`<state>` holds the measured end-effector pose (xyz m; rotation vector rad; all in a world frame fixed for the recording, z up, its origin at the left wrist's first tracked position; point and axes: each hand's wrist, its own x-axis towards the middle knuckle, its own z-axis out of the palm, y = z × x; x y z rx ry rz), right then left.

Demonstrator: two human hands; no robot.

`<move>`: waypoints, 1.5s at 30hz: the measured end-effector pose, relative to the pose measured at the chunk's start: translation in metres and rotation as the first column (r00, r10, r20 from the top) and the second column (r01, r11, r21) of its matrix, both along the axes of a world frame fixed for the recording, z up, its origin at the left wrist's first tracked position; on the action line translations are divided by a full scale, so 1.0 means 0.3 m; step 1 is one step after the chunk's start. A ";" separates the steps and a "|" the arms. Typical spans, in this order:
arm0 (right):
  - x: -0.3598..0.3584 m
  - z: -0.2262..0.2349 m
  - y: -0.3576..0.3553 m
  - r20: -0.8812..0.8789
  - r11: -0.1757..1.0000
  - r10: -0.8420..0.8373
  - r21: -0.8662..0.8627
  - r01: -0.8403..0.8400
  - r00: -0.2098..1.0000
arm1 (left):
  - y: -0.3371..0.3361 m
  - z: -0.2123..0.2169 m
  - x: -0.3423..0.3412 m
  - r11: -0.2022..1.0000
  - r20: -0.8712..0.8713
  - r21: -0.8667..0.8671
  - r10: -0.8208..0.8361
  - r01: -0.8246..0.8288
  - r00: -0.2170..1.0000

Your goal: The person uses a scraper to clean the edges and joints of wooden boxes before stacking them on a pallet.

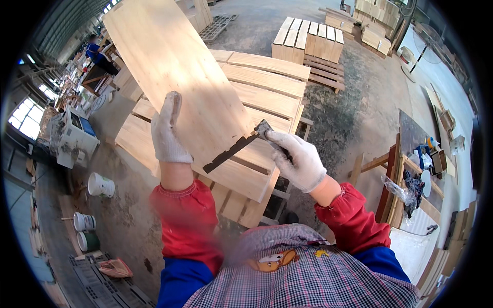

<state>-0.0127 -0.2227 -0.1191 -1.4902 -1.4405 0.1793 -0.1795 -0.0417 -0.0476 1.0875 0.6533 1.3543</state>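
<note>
Left hand [167,128] grip clenched on tilted wooden board [174,66]; right hand [298,159] grasping scraper [263,128] at board's near edge, above stacked planks [267,87].

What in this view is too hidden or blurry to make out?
- Tool in right hand: glove hides its handle.
- Board: top cut off by the picture's edge.
- Its underside: faces away.
- Buckets: contents too small.
- Distant person: too small, blurred.
- Left hand: fingers behind the board's edge.

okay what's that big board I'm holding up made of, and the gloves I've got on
The board looks like pale, unfinished softwood: visible grain lines, matte surface, no paint, with a dark strip along its lower end. The gloves on the left hand and right hand seem to be white knitted fabric, probably cotton.
</note>
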 end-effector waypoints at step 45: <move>-0.186 0.137 -0.028 0.312 0.935 0.333 -0.230 -0.269 0.890 | 0.005 0.003 0.011 0.989 0.083 -0.080 -0.115 0.121 0.990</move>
